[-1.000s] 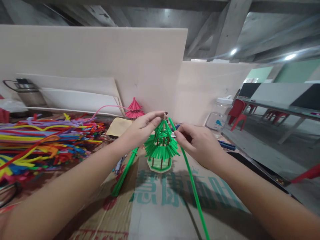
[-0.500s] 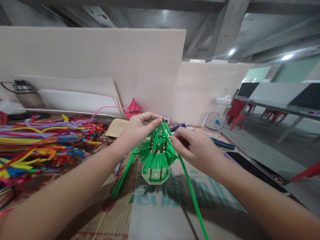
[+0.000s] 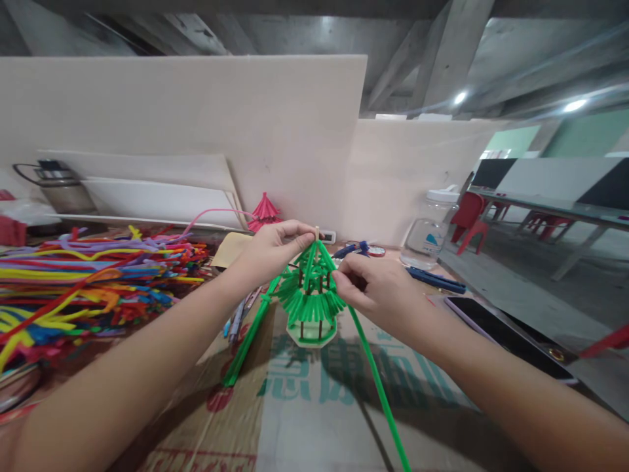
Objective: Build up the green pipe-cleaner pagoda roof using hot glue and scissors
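A small pagoda model (image 3: 314, 307) of green pipe cleaners, with brown posts and a pale octagonal base, is between my hands above the cardboard. My left hand (image 3: 287, 244) pinches it at the peak, where a thin pale stick pokes up. My right hand (image 3: 366, 283) is closed on a green pipe cleaner (image 3: 376, 373) at the right side of the roof; its long free end hangs down toward the front. Beside the model on the left lies a bundle of green pipe cleaners (image 3: 250, 337).
Many coloured pipe cleaners (image 3: 93, 282) are heaped at left. A pink pagoda roof (image 3: 265, 210) stands behind. To the right are a clear bottle (image 3: 430, 226), blue pliers (image 3: 354, 249), a dark blue tool (image 3: 437, 280) and a phone (image 3: 496, 334). Printed cardboard (image 3: 196, 419) covers the tabletop.
The pagoda model has tilted, its base swinging slightly right and away from me. The stick at its peak now shows more clearly. Both hands keep their grips; the view has shifted slightly.
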The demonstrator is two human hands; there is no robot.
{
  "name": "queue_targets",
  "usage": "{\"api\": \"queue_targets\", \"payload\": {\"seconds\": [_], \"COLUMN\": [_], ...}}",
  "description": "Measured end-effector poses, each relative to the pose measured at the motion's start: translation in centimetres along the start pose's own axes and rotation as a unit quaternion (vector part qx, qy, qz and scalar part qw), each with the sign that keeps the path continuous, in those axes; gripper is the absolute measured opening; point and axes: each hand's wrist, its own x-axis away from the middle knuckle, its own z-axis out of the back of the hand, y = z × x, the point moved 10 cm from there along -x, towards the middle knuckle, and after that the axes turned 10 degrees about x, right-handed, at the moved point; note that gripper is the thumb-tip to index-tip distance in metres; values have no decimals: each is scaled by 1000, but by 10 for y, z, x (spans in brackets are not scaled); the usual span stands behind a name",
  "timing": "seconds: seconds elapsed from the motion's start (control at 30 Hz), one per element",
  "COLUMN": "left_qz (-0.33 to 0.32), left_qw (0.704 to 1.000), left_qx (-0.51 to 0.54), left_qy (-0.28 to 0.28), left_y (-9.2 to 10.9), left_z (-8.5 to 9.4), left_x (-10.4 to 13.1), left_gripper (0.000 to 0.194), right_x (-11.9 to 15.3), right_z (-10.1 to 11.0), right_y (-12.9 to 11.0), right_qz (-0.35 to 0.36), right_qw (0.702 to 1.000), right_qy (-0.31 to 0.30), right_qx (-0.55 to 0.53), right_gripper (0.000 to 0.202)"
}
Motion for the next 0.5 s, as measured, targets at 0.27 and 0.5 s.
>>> {"api": "queue_targets", "payload": {"seconds": [0.27,0.5], "left_qz": [-17,-40], "left_qw": [998,994], "left_qx": [-55,-97], "left_qy": [-27,14], "left_y": [7,18], "left_z": [-2,7], "left_x": [1,2], "left_gripper": [33,30], "right_x": [2,-4], "right_z": [-4,16], "right_y": [-1,19], "right_qz": [1,-38], "right_qw": [1000,999], "right_qy": [9,11], "right_qx": [-2,2], "right_gripper": [24,25]}}
